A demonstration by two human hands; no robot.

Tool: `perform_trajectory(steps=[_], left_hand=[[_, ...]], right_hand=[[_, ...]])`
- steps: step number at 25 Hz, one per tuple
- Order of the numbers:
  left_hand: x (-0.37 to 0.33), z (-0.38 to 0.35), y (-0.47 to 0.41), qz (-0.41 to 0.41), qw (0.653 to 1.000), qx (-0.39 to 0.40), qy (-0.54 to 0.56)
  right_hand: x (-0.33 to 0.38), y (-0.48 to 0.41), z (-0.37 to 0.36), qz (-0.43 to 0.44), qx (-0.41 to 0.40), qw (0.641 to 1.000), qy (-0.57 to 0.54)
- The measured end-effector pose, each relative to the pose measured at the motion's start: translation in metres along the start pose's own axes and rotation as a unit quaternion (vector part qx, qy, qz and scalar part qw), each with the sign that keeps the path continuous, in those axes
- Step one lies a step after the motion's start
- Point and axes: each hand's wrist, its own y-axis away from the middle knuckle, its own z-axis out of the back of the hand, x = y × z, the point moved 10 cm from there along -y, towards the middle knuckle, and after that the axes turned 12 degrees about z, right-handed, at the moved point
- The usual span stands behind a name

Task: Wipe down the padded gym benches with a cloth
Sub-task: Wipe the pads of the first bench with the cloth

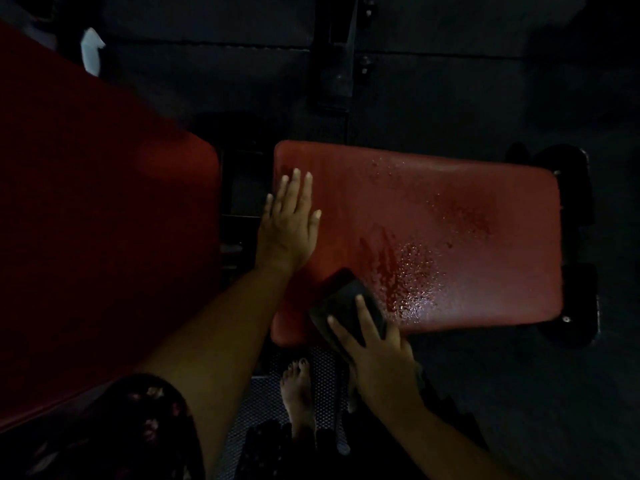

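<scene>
A person leans over a red gym bench in a dimly lit room, both hands on its seat pad (450, 209). The left hand (289, 223) lies flat near the pad's left end, palm down, fingers straight and slightly spread, holding nothing. The right hand (381, 358) holds a dark cloth (346, 299) at the pad's near edge, fingers draped over its top and the thumb out of sight; in this light the cloth reads only as a flat dark block, tilted towards the pad's middle. Just beyond the cloth, droplets (412, 275) glisten across the near right part of the pad, with darker wet streaks beside them and a fainter scatter further back. A larger red back pad (104, 220) fills the left side, separated from the seat pad by a narrow gap showing black frame. More frame (575, 202) juts out at the seat's right end. Below the near edge, a bare foot (298, 393) stands on a dotted mat (325, 368). A floral garment (145, 410) shows at lower left, and dark floor (485, 81) lies beyond
</scene>
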Motion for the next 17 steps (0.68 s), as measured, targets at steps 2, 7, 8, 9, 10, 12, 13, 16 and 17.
perform_trajectory(steps=[2, 7, 8, 9, 10, 12, 13, 16, 17], left_hand=[[0.003, -0.019, 0.001, 0.008, 1.000, -0.015, 0.013], [0.011, -0.034, -0.002, -0.028, 0.993, -0.108, 0.031], [0.011, -0.032, -0.001, -0.034, 0.991, -0.123, 0.035], [0.010, -0.030, 0.001, -0.043, 0.989, -0.134, 0.039], [0.009, -0.028, 0.002, -0.049, 0.987, -0.143, 0.046], [0.010, -0.026, 0.003, -0.049, 0.986, -0.148, 0.061], [0.011, -0.027, 0.004, -0.048, 0.986, -0.149, 0.063], [0.010, -0.028, 0.004, -0.051, 0.985, -0.157, 0.050], [0.011, -0.028, 0.003, -0.050, 0.985, -0.156, 0.050]], right_hand=[[-0.004, 0.015, -0.003, 0.002, -0.019, 1.000, 0.011], [-0.053, -0.035, 0.047, -0.049, -0.089, 0.995, 0.002], [-0.059, -0.062, 0.061, -0.045, -0.074, 0.996, 0.016], [-0.066, -0.092, 0.072, -0.037, -0.048, 0.998, 0.027], [-0.074, -0.123, 0.086, -0.030, -0.043, 0.998, 0.035], [-0.091, -0.186, 0.119, -0.030, -0.069, 0.996, 0.042], [-0.098, -0.211, 0.132, -0.035, -0.075, 0.996, 0.039], [-0.128, -0.248, 0.145, -0.083, -0.080, 0.993, 0.015], [-0.140, -0.246, 0.144, -0.120, -0.088, 0.989, -0.010]])
